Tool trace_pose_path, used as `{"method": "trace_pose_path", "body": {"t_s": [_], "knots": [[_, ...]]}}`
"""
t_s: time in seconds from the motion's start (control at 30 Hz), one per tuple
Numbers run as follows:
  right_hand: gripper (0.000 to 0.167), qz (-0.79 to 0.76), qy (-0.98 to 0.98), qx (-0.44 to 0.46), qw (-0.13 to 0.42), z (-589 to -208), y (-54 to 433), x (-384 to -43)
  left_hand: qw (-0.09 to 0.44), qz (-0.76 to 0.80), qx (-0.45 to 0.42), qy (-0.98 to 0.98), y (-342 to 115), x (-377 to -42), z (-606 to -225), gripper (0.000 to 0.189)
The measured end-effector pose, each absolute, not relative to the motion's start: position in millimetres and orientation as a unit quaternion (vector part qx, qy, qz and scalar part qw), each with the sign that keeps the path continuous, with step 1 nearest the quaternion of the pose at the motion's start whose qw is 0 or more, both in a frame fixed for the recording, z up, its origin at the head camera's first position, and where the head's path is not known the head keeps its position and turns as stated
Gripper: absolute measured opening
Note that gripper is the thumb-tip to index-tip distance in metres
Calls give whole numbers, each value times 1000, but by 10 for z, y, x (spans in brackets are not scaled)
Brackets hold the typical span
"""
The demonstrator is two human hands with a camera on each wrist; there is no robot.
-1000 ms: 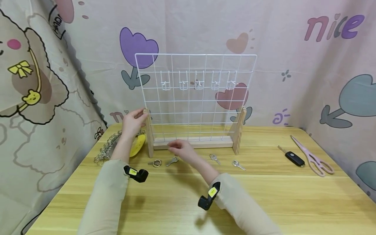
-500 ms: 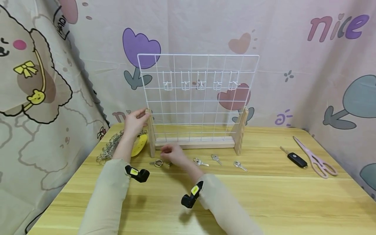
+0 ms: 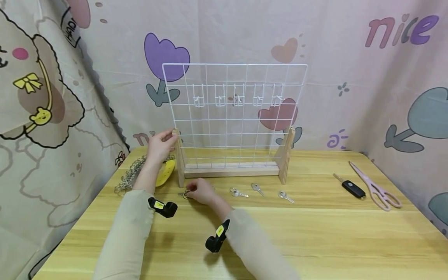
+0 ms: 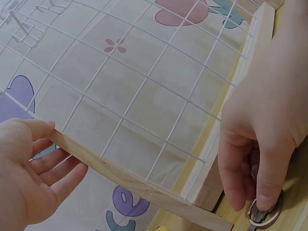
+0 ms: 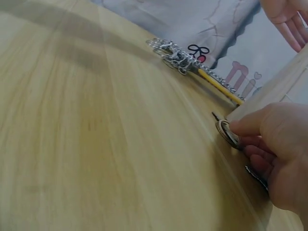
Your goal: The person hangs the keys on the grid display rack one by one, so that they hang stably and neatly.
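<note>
The right hand, being the nearer one, is touching the ring; whether it is pinching, I cannot tell. The key is pointing left from it. The left hand is gripping the post.

The grid rack stood on the table, hooks mounted on it. A key ring lay before it, three keys further right; chain lay left, car key and scissors right.
</note>
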State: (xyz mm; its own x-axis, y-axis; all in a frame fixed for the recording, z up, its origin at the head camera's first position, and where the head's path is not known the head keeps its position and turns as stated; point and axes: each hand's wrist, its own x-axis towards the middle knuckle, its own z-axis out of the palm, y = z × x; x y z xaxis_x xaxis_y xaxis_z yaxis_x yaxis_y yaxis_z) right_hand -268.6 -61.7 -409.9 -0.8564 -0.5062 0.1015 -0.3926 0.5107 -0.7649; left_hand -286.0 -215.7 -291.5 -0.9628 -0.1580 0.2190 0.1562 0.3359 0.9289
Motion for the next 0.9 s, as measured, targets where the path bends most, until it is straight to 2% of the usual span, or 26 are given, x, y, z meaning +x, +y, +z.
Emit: {"method": "trace_pose_path", "body": {"t_s": [0.37,0.63,0.9], "knots": [[1,-389,886,-251,32,-4133,-669,-2653,125,-567,9,-814,-2156,-2850,-2935,48],[11,-386,890,-240,23,-4146,-658,-2643,125,-564,11,-816,-2152,-2843,-2931,48],[3,-478,849,-225,-12,-4131,-560,-2669,132,-566,11,-814,-2139,-2825,-2904,49]]}}
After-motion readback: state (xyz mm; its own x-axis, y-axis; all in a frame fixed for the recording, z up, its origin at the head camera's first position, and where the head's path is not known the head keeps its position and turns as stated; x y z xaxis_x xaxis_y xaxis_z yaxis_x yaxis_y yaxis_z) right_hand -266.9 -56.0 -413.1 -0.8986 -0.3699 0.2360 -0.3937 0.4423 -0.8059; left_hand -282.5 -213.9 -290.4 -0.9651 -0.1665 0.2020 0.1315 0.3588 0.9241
